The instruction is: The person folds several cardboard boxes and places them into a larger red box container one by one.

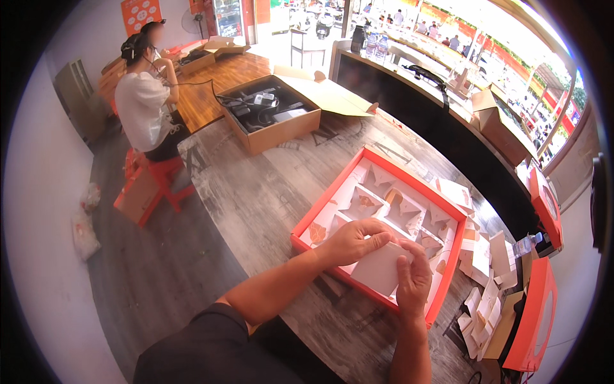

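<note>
Card (377,272) first: plain white piece, flat w/ straight edges, matte finish, tilted above the near side of a shallow red tray (415,184). L hand (355,243) pinches its upper left w/ thumb & fingers; R hand (414,275) has thumb & bent fingers on the upper right, so both grip the same piece & the fingertips nearly meet at the top.

Tray's a tilted rectangle on the table (249,192), btwn its long left edge & its right edge. Red rim, white card dividers inside making squarish cells, pointy folded flaps, some w/ orange-brown print. Tabletop = grey, weathered wood-look grain.

Far end of table, near the far-left corner: open brown cardboard box (288,134), black insert, cables & small devices in it. Folded white card pieces (483,313) are heaped along the right edge, all creases & angles, w/ a clear plastic bottle (526,244) just beside. Upright red box (536,313) w/ rounded window stands nearby.
</note>
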